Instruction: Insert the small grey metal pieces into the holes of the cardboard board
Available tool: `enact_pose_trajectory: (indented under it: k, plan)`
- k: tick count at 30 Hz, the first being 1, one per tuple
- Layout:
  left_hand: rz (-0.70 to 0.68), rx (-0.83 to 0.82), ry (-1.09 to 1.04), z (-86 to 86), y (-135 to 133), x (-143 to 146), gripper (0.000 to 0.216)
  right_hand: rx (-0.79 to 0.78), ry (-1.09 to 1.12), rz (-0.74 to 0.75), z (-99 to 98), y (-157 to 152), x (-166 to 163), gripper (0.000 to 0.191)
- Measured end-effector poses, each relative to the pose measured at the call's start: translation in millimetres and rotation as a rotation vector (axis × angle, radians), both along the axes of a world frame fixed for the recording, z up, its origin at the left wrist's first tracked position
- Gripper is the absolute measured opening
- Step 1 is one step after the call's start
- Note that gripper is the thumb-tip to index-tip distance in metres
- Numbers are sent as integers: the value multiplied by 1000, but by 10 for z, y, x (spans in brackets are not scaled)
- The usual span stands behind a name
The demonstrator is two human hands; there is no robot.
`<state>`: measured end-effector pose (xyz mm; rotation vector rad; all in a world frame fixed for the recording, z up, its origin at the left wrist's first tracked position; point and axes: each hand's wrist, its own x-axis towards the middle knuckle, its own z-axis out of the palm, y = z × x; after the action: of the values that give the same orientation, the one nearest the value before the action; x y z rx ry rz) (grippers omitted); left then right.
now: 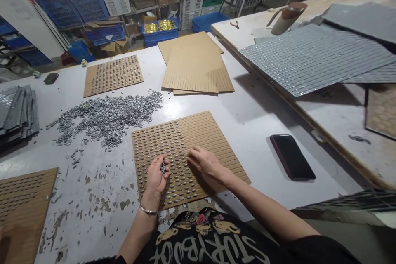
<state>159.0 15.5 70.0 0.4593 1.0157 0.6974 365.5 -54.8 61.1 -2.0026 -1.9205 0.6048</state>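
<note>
A slotted brown board lies on the grey table in front of me, its left part filled with small grey metal pieces. My left hand rests on the board's lower left, fingers curled around a few of these metal pieces. My right hand lies on the board's middle, fingertips pressed together at a slot; what they hold is too small to make out. A large loose heap of the metal pieces is spread on the table behind the board, to the left.
A black phone lies right of the board. A stack of bare boards and a filled board lie farther back; another board sits at the near left. Grey sheets are at the left edge; a raised bench carries ribbed sheets.
</note>
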Motion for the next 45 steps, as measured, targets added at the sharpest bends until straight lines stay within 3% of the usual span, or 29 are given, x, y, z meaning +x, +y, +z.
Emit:
enact_pose_trajectory:
  k: [7,11,15,23,27,31,36,40,45]
  plan:
    - [5,12,-14,-24,-16,15,35,-83,-34,-50,-53,152,-217,8]
    - [25,18,-20,-31,-25,-22,36,-29,64,-65,-45,149,-122,8]
    - [33,49,-48,-6,-10,-79,36,35,133,-195,23,57,81,12]
    - [0,134,13,46,-23,12,34,-142,-196,-14,-2,68,43,15]
    - [-44,128,18,54,-57,33,41,-171,-156,-5,29,119,53,16]
    - [-48,136,43,26,-79,18,41,-54,126,-164,92,128,120,14]
    - [-106,131,42,0,-105,86,40,-91,459,-391,48,217,30,16]
    - [-97,100,34,-15,-120,133,40,-36,372,-427,-33,289,-98,17]
    - [-60,46,-37,-31,-111,112,33,-101,192,-443,-83,350,-159,19]
